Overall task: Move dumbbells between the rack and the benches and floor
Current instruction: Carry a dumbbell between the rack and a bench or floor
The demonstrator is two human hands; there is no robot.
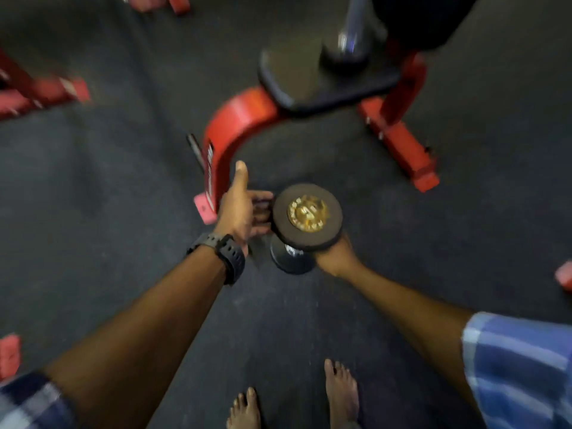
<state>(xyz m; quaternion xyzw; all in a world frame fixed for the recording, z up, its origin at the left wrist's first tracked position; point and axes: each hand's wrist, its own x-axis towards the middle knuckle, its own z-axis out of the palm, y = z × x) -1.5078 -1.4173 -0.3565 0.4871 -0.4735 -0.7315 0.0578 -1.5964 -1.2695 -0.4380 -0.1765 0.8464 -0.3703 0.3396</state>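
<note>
A black round-headed dumbbell with a gold medallion on its end cap [306, 226] is held upended near the middle of the view, above the dark rubber floor [93, 181], with its upper head facing the camera and its lower head partly seen beneath. The right hand [335, 253] is placed under the upper head, apparently wrapped round the handle, though its fingers are hidden by the head, so the grasp cannot be confirmed. The left hand [244, 209], on whose wrist a black wristwatch [224, 252] is worn, is laid with straight fingers against the left edge of the upper head, thumb raised; nothing is clasped by it.

Just beyond, the red steel bench frame with a black padded seat [309, 82] is seen, a chrome-handled dumbbell [349, 35] standing on the pad. Bare feet [337, 394] are seen at the near edge, close to beneath the load.

The chief hazard is judged to be a slip: the weight seems to be borne by one hand only, and toes could be struck if the handle were lost. A knock against the curved red leg is also possible, should the dumbbell be swung far-left. The view is blurred, so finer detail cannot be told.
</note>
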